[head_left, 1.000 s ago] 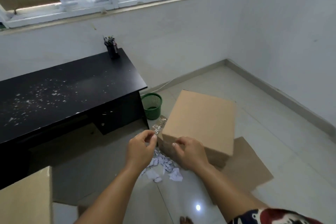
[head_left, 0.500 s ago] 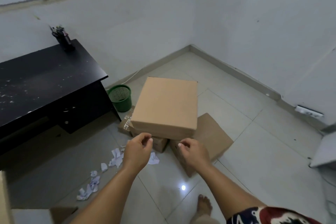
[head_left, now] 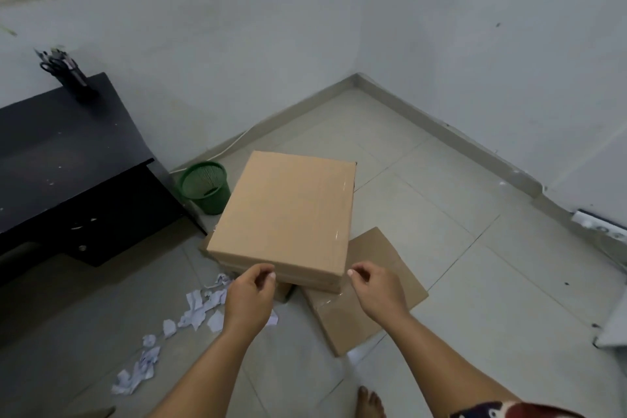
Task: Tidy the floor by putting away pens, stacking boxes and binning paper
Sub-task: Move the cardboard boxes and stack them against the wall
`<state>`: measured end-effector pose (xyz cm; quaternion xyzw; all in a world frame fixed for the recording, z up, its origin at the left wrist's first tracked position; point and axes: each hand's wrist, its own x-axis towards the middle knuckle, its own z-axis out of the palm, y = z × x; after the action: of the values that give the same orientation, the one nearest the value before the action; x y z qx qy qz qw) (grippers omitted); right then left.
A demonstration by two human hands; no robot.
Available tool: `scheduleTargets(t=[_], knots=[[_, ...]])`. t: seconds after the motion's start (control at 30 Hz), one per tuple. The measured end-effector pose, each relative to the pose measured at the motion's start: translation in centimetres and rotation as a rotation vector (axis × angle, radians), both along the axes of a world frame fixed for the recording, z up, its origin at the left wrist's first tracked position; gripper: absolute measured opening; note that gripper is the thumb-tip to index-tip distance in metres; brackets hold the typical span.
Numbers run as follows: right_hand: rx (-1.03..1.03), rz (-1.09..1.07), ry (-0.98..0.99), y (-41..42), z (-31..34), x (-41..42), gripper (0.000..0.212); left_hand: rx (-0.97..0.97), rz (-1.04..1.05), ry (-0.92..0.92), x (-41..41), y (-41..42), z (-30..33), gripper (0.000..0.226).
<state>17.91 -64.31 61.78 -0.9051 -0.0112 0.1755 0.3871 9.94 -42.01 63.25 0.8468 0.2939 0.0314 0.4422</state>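
Cardboard box (head_left: 285, 214) sits on top of a lower box (head_left: 217, 253) in the head view, the only view there is, with a flat sheet of cardboard (head_left: 373, 285) on the floor (head_left: 458, 248) poking out from under the stack on its near right side. A second ago the box was still up close to the camera with both hands at its near edge; half a second ago it was down on the stack with the fingers still at that edge. Now both hands have come off it. The left hand (head_left: 249, 295) hovers just short of the box's near edge, fingers loosely curled round nothing, and the right hand (head_left: 376, 292) hangs near the box's near right corner in the same slack, empty curl. I take this to mean the placing is done and the stacking part of the task has moved on by one box, though the top box looks turned a little against the one beneath, so a nudge to square it may be wanted. Scraps of crumpled paper (head_left: 200, 307) are still scattered on the floor to the near left of the box, reaching further left and nearer, none of them yet in the green bin (head_left: 205, 187) that stands just beyond the box's far left corner. Further left again, a pen holder (head_left: 73, 76) stands at the back of the black tabletop (head_left: 61, 149), with pens and what looks like scissors in it.
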Motion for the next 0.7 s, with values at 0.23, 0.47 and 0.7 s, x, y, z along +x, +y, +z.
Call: scheduleTargets(t=[0.23,0.47,0.7], knots=[[0.029,-0.044,0.079,2.6,-5.4,3.8,0.018,0.028,0.061,0.080,5.1,3.8,-4.9,0.012],[-0.058,-0.105,0.105,6.3,-14.7,7.6,0.036,0.083,0.131,0.144,10.0,10.1,-12.9,0.017],[-0.042,-0.363,0.064,9.1,-21.6,11.3,0.079,0.312,0.160,0.204,14.8,17.0,-20.6,0.032]])
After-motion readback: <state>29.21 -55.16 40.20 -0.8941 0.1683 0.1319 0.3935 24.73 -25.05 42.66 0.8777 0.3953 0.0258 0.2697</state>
